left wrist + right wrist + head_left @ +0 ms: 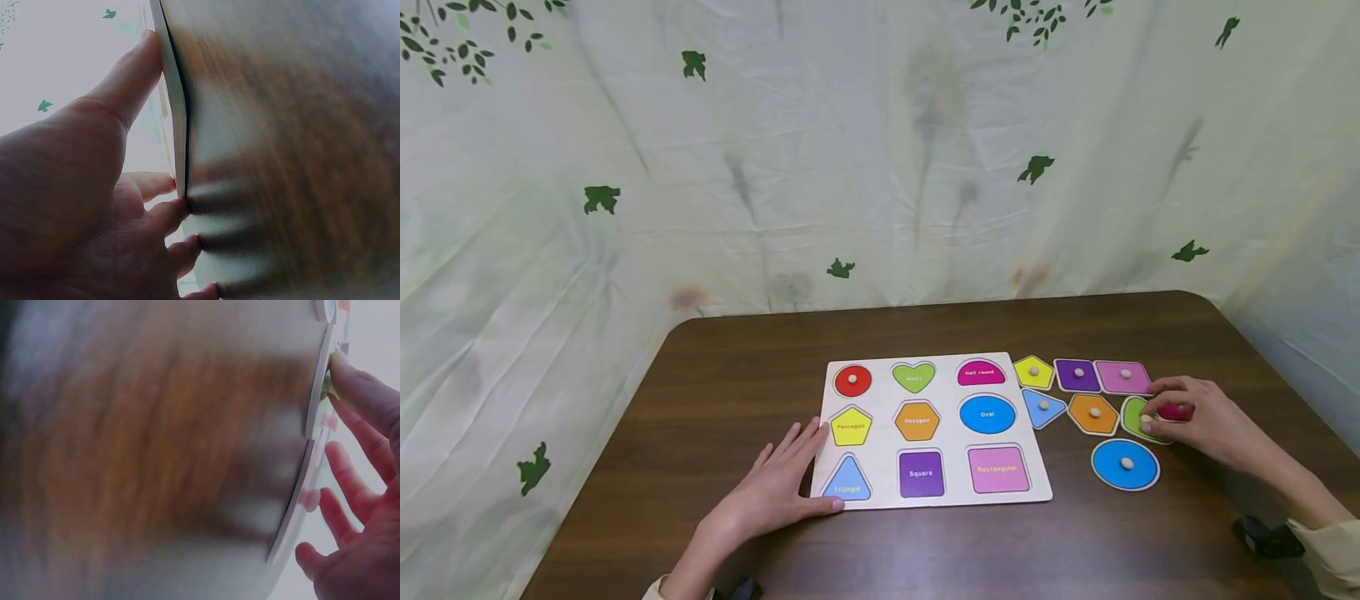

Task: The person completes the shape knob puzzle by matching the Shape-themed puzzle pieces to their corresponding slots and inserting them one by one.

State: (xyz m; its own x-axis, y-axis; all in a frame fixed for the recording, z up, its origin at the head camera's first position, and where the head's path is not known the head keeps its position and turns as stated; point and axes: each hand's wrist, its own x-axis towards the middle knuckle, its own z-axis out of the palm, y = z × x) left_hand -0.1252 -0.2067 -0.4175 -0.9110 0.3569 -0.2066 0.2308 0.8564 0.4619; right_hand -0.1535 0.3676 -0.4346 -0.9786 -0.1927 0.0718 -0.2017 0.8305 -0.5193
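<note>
A white shape puzzle board [880, 454] lies on the table, with a knobbed red circle piece [841, 382] in its upper left recess. My left hand [775, 487] rests at the board's left edge, fingers extended and thumb on the lower left corner. To the right of the board, my right hand [1217, 421] pinches the small knob of a green heart piece [1131, 410] between thumb and index finger. The other fingers spread over a magenta half-round piece [1175, 412]. In the right wrist view the green piece's edge [317, 400] shows low by the tabletop.
Between board and right hand lie a yellow pentagon [1033, 379], purple square [1067, 379], pink rectangle [1112, 373], blue triangle [1037, 417] and orange hexagon [1082, 418]. A blue oval [1108, 462] sits nearer me. Behind the brown table [737, 375] hangs a leaf-print curtain [880, 167].
</note>
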